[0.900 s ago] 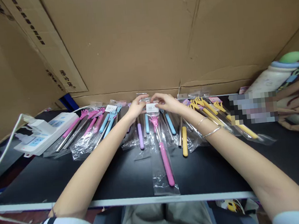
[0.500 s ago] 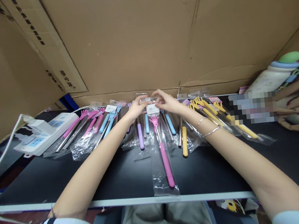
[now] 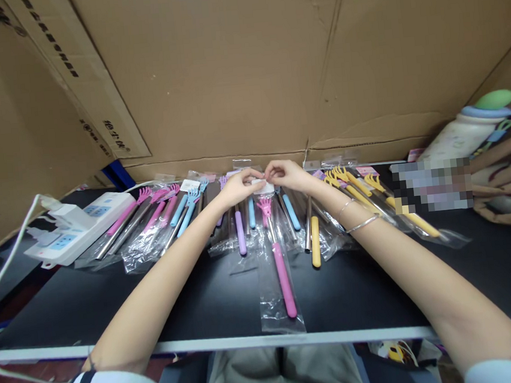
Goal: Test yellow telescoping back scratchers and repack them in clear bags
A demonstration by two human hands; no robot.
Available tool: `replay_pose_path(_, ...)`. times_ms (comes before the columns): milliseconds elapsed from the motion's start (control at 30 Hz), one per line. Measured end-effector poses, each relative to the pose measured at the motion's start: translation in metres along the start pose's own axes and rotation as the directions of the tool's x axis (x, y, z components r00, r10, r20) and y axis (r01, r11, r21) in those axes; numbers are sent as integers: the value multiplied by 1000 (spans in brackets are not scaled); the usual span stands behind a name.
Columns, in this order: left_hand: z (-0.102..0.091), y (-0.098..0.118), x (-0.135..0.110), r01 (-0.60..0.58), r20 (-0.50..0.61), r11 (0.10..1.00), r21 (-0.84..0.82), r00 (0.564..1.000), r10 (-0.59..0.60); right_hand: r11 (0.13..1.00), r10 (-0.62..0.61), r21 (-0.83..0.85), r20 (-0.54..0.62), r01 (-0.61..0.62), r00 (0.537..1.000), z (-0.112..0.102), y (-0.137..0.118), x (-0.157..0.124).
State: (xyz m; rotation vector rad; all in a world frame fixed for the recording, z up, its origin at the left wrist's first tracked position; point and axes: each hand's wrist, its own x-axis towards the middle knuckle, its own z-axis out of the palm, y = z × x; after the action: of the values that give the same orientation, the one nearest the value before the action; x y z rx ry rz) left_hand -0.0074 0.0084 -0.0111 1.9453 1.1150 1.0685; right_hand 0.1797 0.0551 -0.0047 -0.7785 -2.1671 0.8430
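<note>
A pink back scratcher (image 3: 283, 273) lies in a clear plastic bag (image 3: 272, 316) in front of me, its handle toward the table's front edge. At the bag's far end, a white label card (image 3: 262, 187) sits above the pink claw. My left hand (image 3: 242, 188) pinches the bag's top end by this card. Close beside it, my right hand (image 3: 287, 174) has its fingertips pressed together on the same end, nearly touching the left fingers. The fingers partly hide the card and the bag's opening.
Bagged scratchers lie on both sides: pink and blue ones (image 3: 188, 213) at left, a purple handle (image 3: 240, 234) nearer, yellow ones (image 3: 354, 185) at right. A white power strip (image 3: 82, 226) stands at far left, a bottle (image 3: 462, 135) at far right. Cardboard (image 3: 244, 72) walls the back.
My hands have come together over the top of the bag, the fingers closing from a looser spread and covering more of the white card. The bagged scratcher has barely shifted.
</note>
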Motion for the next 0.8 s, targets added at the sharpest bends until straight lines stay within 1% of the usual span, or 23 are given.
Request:
replay_pose_path(133,1,2,-1,-1,7,1000,2,1000,1,1000,7,18,70,-8,998,-6,-4,-2)
replay_pose_path(267,1,0,1,-23,-30,1000,14,999,23,999,19,27,142,-23,990,-10,-10,-5)
replay_pose_path(333,1,-1,1,-43,-47,999,20,998,44,999,29,28,153,-33,988,-10,-11,-5)
replay_pose_path(433,2,-3,2,-72,-60,997,26,995,73,999,39,31,131,-43,991,-8,-10,-5)
replay_pose_path(600,2,-1,1,-101,-77,994,44,992,104,999,32,17,61,-33,998,-3,-4,-3)
replay_pose_path(800,0,4,-2,-91,-85,988,122,991,102,999,-9,-32,-11,8,1000,0,-9,-4)
